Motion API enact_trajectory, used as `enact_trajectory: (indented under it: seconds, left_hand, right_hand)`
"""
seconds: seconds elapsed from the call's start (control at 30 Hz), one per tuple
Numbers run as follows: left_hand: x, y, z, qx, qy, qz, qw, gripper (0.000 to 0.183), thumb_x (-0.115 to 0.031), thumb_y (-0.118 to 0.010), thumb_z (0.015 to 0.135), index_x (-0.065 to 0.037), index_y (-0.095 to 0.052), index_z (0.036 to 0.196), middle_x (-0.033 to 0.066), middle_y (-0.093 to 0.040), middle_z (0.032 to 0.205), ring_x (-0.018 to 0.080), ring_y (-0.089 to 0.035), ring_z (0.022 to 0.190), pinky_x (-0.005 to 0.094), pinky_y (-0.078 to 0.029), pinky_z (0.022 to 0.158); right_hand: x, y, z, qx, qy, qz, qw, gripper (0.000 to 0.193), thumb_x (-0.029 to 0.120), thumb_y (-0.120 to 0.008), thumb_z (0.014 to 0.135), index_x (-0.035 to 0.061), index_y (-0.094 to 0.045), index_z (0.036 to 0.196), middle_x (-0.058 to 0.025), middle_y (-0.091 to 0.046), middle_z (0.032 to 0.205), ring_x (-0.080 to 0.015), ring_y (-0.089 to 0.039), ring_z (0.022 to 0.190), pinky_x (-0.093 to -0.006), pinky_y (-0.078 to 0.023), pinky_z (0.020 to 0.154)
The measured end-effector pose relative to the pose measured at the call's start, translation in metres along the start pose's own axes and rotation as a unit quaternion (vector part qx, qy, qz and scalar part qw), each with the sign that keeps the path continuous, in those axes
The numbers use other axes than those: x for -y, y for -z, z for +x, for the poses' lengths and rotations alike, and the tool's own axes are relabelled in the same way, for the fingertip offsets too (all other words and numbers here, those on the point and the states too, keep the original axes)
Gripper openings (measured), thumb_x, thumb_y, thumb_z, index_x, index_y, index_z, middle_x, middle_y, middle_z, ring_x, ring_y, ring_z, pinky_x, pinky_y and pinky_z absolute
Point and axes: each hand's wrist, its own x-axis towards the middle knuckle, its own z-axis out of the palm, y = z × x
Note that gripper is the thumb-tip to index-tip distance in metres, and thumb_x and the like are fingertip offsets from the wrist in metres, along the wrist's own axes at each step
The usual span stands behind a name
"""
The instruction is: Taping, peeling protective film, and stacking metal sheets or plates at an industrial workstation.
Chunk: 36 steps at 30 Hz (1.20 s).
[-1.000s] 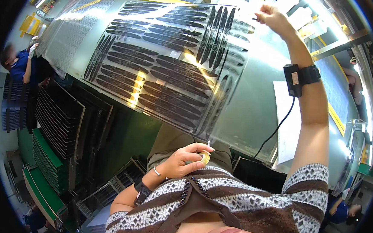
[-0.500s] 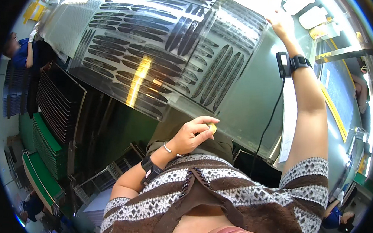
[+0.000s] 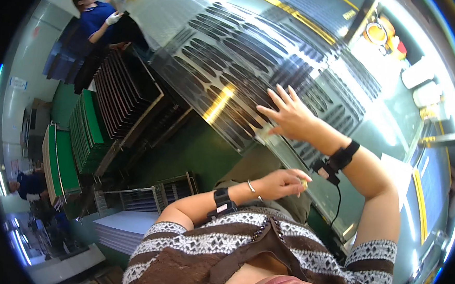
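Note:
A clear sheet printed with rows of long dark leaf-like shapes lies across the glossy table. Over its near right part my right hand is spread flat, palm down, with nothing in it; whether it touches the sheet I cannot tell. Close to my body, below the table's near edge, my left hand is closed in a pinch. Between its thumb and fingers a small rounded yellow object shows, too covered to tell its kind.
Racks of dark trays and green-topped stacks stand to the left. A person in a blue shirt works at the far left end. White containers sit at the far right. A cable hangs from my right wrist device.
My right hand has come back from the table's far right side to over the printed sheet, fingers now spread. The view has turned; my left hand keeps its pinch on the yellow object.

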Motion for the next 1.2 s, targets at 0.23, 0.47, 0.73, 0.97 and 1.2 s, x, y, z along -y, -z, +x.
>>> enact_trajectory:
  seconds: [0.23,0.47,0.73,0.97,1.2]
  left_hand:
    - [-0.006,-0.005,-0.004,-0.003,-0.014,0.047,0.999,0.027,-0.025,-0.057,0.098,-0.002,-0.066,0.086,0.0110,-0.055,0.133,0.0238,-0.062,0.102,0.0347,-0.046,0.091]
    - [-0.004,-0.016,-0.003,-0.040,-0.092,0.088,0.991,0.017,-0.022,-0.060,0.095,-0.007,-0.067,0.098,0.0107,-0.055,0.129,0.0244,-0.062,0.104,0.0348,-0.048,0.089]
    - [-0.002,-0.010,-0.004,-0.041,-0.034,0.081,0.995,0.023,-0.023,-0.060,0.094,-0.001,-0.068,0.089,0.0109,-0.057,0.132,0.0261,-0.062,0.108,0.0346,-0.048,0.093]
    - [-0.008,-0.006,-0.004,-0.026,-0.017,0.099,0.995,0.019,-0.015,-0.060,0.094,0.001,-0.069,0.091,0.0100,-0.059,0.132,0.0234,-0.061,0.108,0.0329,-0.048,0.090]
    - [-0.020,-0.006,-0.006,-0.029,0.000,0.086,0.996,0.020,-0.015,-0.061,0.093,0.002,-0.069,0.088,0.0118,-0.058,0.132,0.0215,-0.063,0.103,0.0308,-0.049,0.086]
  right_hand:
    - [0.038,0.016,-0.011,0.045,-0.032,-0.044,0.997,0.102,0.068,-0.071,0.064,0.0034,-0.047,0.138,-0.0310,-0.036,0.145,-0.0489,-0.026,0.138,-0.0635,-0.021,0.111]
    - [0.066,-0.011,0.003,-0.036,0.056,-0.059,0.996,0.083,0.032,-0.078,0.069,0.0123,-0.043,0.142,-0.0229,-0.033,0.149,-0.0447,-0.034,0.135,-0.0587,-0.033,0.107]
    - [0.024,0.053,-0.026,-0.151,0.004,-0.059,0.987,0.054,0.016,-0.056,0.082,0.0124,-0.051,0.136,-0.0241,-0.055,0.128,-0.0424,-0.057,0.112,-0.0482,-0.047,0.098]
    - [0.021,-0.009,-0.098,-0.085,-0.080,-0.023,0.993,0.056,0.016,-0.060,0.082,0.0193,-0.051,0.137,-0.0237,-0.049,0.134,-0.0465,-0.049,0.120,-0.0571,-0.040,0.101]
    - [0.021,-0.013,-0.114,-0.061,-0.139,0.009,0.988,0.062,0.007,-0.059,0.079,0.0212,-0.049,0.139,-0.0207,-0.046,0.140,-0.0442,-0.046,0.125,-0.0542,-0.037,0.106]
